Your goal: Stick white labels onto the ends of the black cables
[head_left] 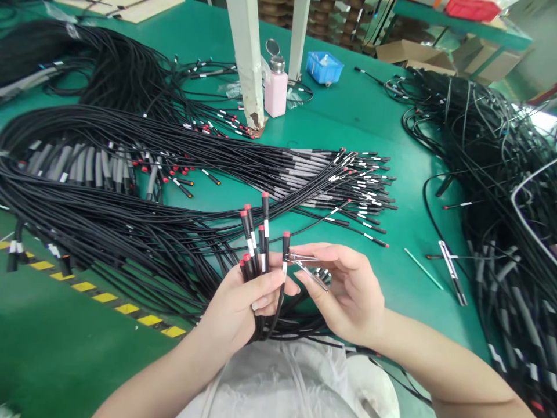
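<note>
My left hand (237, 299) is closed round a bunch of thin black cables, their connectors (262, 247) pointing upward with red tips and white labels. One cable with a red-tipped connector (285, 247) stands apart from the bunch, by the left thumb and fingers. My right hand (350, 290) pinches a small silver tool that looks like a nail clipper (311, 277), its two arms spread toward the palm. The tool's jaws touch or nearly touch that cable just below the connector; exact contact is too small to tell. Several shiny metal ends show behind the tool.
Long bundles of black cables (195, 139) cross the green table (348, 122). Another heap (487, 145) lies at right, near a green stick (423, 269). A pink pump bottle (275, 93) stands beside a white post (247, 58); a blue bin (324, 68) is behind.
</note>
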{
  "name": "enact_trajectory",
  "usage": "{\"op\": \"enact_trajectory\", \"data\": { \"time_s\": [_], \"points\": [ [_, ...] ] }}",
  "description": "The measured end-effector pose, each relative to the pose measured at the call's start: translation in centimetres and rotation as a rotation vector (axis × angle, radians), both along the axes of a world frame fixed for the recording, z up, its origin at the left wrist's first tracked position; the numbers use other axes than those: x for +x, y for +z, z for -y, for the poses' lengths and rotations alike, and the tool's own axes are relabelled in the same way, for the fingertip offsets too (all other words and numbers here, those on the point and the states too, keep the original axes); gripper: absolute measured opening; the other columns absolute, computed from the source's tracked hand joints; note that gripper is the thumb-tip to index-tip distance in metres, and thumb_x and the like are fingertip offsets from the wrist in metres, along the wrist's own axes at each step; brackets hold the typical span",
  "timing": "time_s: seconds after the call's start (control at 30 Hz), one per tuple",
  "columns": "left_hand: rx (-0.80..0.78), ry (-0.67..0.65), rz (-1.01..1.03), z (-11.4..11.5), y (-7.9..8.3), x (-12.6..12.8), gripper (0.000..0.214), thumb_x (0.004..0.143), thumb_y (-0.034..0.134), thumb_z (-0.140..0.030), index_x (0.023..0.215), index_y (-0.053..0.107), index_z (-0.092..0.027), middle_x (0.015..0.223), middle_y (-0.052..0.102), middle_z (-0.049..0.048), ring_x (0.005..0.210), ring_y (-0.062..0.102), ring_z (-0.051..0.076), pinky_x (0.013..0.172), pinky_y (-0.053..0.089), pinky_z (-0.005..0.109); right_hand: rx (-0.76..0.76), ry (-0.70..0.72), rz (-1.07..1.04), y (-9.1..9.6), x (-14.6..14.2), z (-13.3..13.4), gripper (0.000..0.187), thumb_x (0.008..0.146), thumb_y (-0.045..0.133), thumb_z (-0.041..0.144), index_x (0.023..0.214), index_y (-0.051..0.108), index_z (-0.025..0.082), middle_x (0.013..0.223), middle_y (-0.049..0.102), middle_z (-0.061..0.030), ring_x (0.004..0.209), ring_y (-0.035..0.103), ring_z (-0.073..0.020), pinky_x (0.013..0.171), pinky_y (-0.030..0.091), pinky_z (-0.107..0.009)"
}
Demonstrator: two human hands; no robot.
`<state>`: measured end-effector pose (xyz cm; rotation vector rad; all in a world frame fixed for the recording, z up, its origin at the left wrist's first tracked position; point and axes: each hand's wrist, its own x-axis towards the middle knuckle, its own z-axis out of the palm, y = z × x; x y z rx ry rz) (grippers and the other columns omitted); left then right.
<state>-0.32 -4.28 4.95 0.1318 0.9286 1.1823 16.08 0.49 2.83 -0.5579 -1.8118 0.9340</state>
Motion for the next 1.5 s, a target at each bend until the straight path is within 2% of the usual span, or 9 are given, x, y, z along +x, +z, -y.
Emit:
{"op": "enact_trajectory", "data": {
  "time_s": [0.3,0.43,0.63,0.83,0.97,1.1,1.27,1.4,1.5],
  "points": [
    [0.046,-0.059,-0.032,0.3,-0.2,0.1,0.014,0.068,0.093,-0.022,0.079,0.084,-0.021,0.06,0.074,0.0058,0.04,0.04,0.0,0.041,0.028,0.011,0.087,-0.019,0.08,0.9,0.7,-0.1,0.038,0.089,0.062,0.001,0.12,0.053,0.022,0.108,0.077,-0.0125,0.098,0.078,-0.0214,0.077,0.068,-0.032],
    [0.071,-0.052,-0.02,0.5,-0.5,0.2,0.014,0.072,0.091,-0.023,0.083,0.083,-0.02,0.059,0.069,0.0021,0.043,0.043,0.001,0.044,0.028,0.012,0.094,-0.069,0.009,0.8,0.4,-0.1,0.042,0.086,0.067,0.004,0.122,0.053,0.022,0.107,0.077,-0.0118,0.097,0.078,-0.0215,0.079,0.068,-0.033],
    [0.035,-0.019,-0.032,0.4,-0.6,0.5,0.02,0.068,0.093,-0.021,0.083,0.08,-0.017,0.061,0.065,-0.0006,0.046,0.047,0.003,0.044,0.03,0.013,0.215,-0.075,0.038,0.3,0.3,0.0,0.044,0.086,0.068,0.003,0.125,0.055,0.018,0.109,0.077,-0.0163,0.102,0.077,-0.0227,0.081,0.068,-0.032],
    [0.052,-0.021,-0.058,0.5,-0.5,0.6,0.025,0.066,0.094,-0.023,0.082,0.076,-0.017,0.061,0.053,-0.0058,0.047,0.041,0.002,0.043,0.027,0.014,0.287,-0.09,0.054,-0.2,0.4,0.0,0.051,0.084,0.069,0.001,0.13,0.054,0.015,0.112,0.078,-0.0183,0.105,0.077,-0.0236,0.085,0.067,-0.03],
    [0.019,-0.012,-0.102,0.3,-0.3,0.7,0.027,0.064,0.095,-0.025,0.08,0.073,-0.018,0.06,0.054,-0.0058,0.049,0.044,0.004,0.043,0.027,0.015,0.299,-0.063,0.105,-0.3,0.7,0.0,0.056,0.084,0.07,0.002,0.135,0.052,0.018,0.119,0.077,-0.0161,0.11,0.076,-0.0249,0.087,0.068,-0.033],
    [-0.012,0.021,-0.162,0.2,0.1,0.9,0.033,0.06,0.097,-0.027,0.077,0.07,-0.018,0.058,0.057,-0.0055,0.046,0.04,0.004,0.043,0.027,0.015,0.322,-0.001,0.206,0.2,1.0,-0.3,0.048,0.086,0.067,0.002,0.128,0.057,0.023,0.115,0.079,-0.0122,0.108,0.077,-0.0264,0.083,0.07,-0.035],
    [0.055,-0.013,-0.126,0.1,-0.1,1.1,0.027,0.075,0.087,-0.038,0.084,0.073,-0.016,0.061,0.052,-0.0039,0.048,0.034,0.005,0.043,0.023,0.016,0.225,-0.094,0.151,1.4,1.1,-0.8,0.045,0.087,0.067,0.008,0.128,0.056,0.022,0.104,0.078,-0.0109,0.093,0.077,-0.0258,0.076,0.067,-0.041],
    [0.116,-0.172,-0.092,0.3,-0.6,1.1,0.025,0.085,0.078,-0.039,0.08,0.072,-0.016,0.059,0.048,-0.0043,0.046,0.029,0.005,0.044,0.022,0.019,0.173,-0.205,0.229,3.0,1.1,-1.8,0.018,0.092,0.059,0.012,0.106,0.067,0.02,0.086,0.071,-0.0059,0.077,0.066,-0.0197,0.07,0.057,-0.037],
    [0.156,-0.308,-0.078,0.6,-0.8,1.0,0.025,0.087,0.077,-0.04,0.083,0.075,-0.016,0.057,0.047,-0.0052,0.045,0.029,0.005,0.045,0.023,0.022,-0.103,-0.207,0.261,3.6,0.9,-2.5,0.014,0.099,0.057,0.023,0.091,0.069,0.021,0.08,0.068,-0.0012,0.07,0.06,-0.0147,0.067,0.053,-0.031]
  ]
}}
